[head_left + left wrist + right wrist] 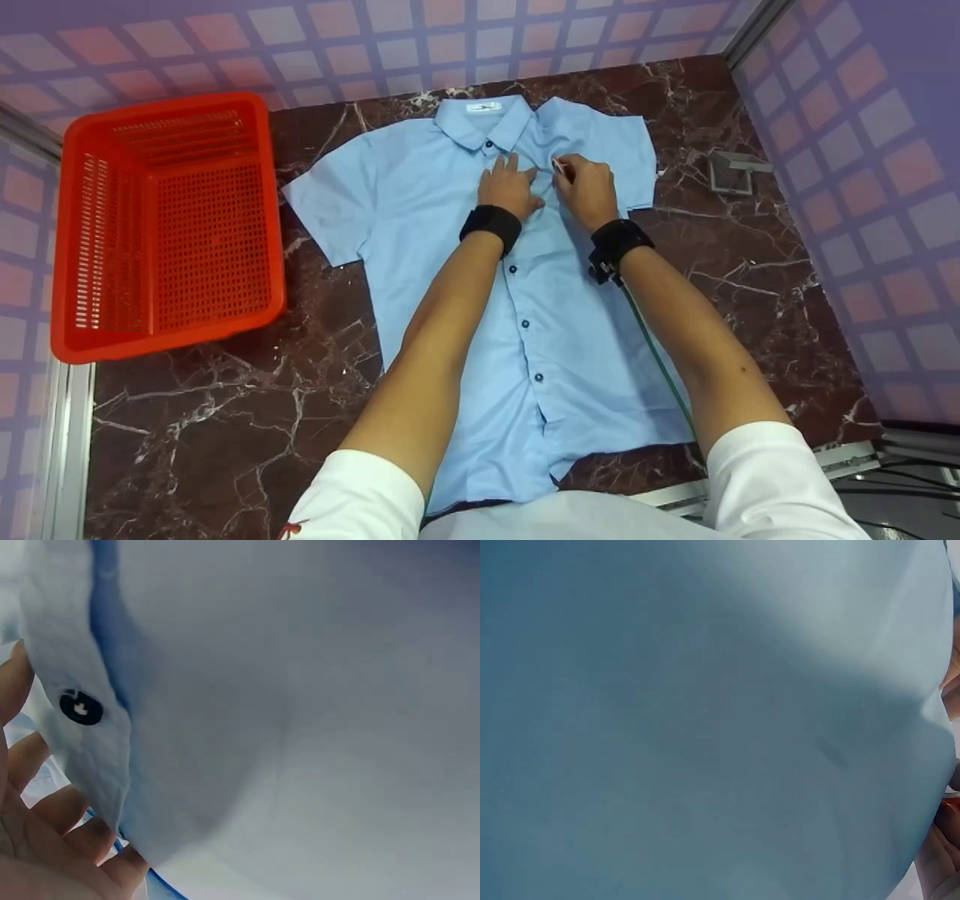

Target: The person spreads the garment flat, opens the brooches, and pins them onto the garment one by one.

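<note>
A light blue short-sleeved button-up shirt [427, 202] lies front up, its collar [480, 124] at the far end. My left hand [510, 189] rests on the upper front beside the button placket, fingers spread. The left wrist view shows its fingers along the placket edge, near a dark button [80, 708]. To the right, on the chest, my right hand [589, 189] pinches a small slim whitish object [558, 166] with reddish colouring; its kind cannot be made out. Cloth fills most of the right wrist view, with fingers [951, 701] at its right edge.
A red plastic basket [169, 225] stands at the left on the dark marble-patterned table [232, 420]. At the right lies a small grey square-framed object [731, 176]. Checkered panels [450, 45] border the far and right sides. A green cable [652, 349] runs along my right forearm.
</note>
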A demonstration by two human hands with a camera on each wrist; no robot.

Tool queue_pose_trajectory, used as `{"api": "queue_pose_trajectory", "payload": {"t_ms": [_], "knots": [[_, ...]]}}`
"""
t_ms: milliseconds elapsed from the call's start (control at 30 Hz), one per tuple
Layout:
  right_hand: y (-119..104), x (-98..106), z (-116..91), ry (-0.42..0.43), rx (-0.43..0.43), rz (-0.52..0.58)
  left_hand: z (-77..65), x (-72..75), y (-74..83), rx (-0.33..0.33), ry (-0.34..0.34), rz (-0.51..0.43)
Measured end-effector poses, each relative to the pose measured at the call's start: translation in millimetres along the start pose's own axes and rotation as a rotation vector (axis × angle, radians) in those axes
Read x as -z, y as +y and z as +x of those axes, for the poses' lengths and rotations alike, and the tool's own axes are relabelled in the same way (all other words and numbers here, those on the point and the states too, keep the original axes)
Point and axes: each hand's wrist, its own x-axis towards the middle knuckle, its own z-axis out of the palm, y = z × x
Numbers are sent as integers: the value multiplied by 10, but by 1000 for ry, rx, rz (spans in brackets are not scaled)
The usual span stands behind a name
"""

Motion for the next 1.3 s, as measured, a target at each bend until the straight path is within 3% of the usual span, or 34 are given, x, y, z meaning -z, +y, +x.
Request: {"api": "queue_pose_trajectory", "payload": {"t_ms": [233,400,567,667,767,867,967,1133,1300], "knots": [[-36,-27,0,-7,39,-7,-57,86,-287,-27,5,-99],[30,11,23,0,21,-36,-157,243,-687,-19,72,-175],[196,89,63,-50,-52,-77,-430,409,-1226,143,124,-145],[333,122,78,-87,-82,-140,-598,455,-1513,292,97,-90],[461,152,73,-148,-80,-205,-733,459,-1700,429,50,-90],[566,184,58,-231,-67,-258,-832,411,-1792,515,21,-141],[635,204,39,-301,-63,-284,-899,311,-1837,556,-1,-189],[683,213,38,-349,-98,-328,-932,190,-1860,582,3,-203],[697,247,61,-373,-139,-350,-918,215,-1858,588,0,-204]]}}
